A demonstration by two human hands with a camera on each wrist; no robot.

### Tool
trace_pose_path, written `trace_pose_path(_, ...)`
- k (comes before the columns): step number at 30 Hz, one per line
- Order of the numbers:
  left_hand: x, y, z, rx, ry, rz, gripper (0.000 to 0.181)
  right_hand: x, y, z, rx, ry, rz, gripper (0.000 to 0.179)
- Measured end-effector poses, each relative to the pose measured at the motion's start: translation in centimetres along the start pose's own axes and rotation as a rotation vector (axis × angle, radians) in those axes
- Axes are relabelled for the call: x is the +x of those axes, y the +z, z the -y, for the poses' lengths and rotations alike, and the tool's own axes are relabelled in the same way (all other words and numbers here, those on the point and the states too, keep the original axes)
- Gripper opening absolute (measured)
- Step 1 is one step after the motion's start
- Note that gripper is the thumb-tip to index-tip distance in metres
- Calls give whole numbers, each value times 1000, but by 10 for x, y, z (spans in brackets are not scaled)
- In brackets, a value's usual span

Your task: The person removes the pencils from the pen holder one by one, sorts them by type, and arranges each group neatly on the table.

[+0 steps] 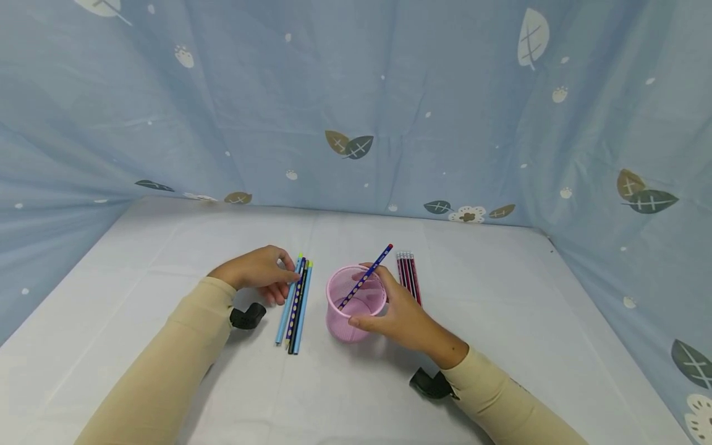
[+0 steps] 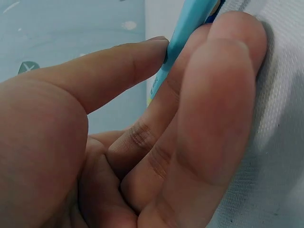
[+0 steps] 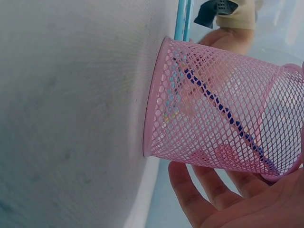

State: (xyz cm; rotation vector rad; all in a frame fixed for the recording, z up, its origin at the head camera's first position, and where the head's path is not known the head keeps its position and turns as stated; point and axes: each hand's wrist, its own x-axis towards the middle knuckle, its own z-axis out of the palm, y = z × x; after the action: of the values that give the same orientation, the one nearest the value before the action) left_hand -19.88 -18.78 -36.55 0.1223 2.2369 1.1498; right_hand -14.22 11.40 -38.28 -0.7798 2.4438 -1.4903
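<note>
A pink mesh pencil cup (image 1: 347,324) stands upright on the table. My right hand (image 1: 403,312) grips it around its right side, thumb by the near rim and fingers on the far side. Inside leans a dark blue patterned pencil (image 1: 364,284), its red end sticking out over the rim. To the left, my left hand (image 1: 267,272) pinches the leftmost light blue pencil (image 1: 282,327) between thumb and fingers; in the left wrist view the thumb tip presses on this light blue pencil (image 2: 190,28). Beside it lie another dark blue patterned pencil (image 1: 294,312), a black pencil (image 1: 300,315) and a second light blue pencil (image 1: 304,309).
Several red-and-black striped pencils (image 1: 409,275) lie side by side just beyond my right hand, partly hidden by it. A white cloth covers the table (image 1: 500,296). Blue leaf-patterned curtain (image 1: 356,93) hangs along the back and sides.
</note>
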Motion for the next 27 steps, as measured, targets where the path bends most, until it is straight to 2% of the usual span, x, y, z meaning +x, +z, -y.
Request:
trace_pose_path(11,1,1,0,36,-4,-46,34,0,0,1,-13,-5,-3,80)
trace_pose_path(18,2,0,-7,180,75,-200,28,-1,-1,0,-8,-1,-3,80)
trace_pose_path(27,-5,9,-30,195,225,-311,27,-1,1,-2,-5,-5,1,81)
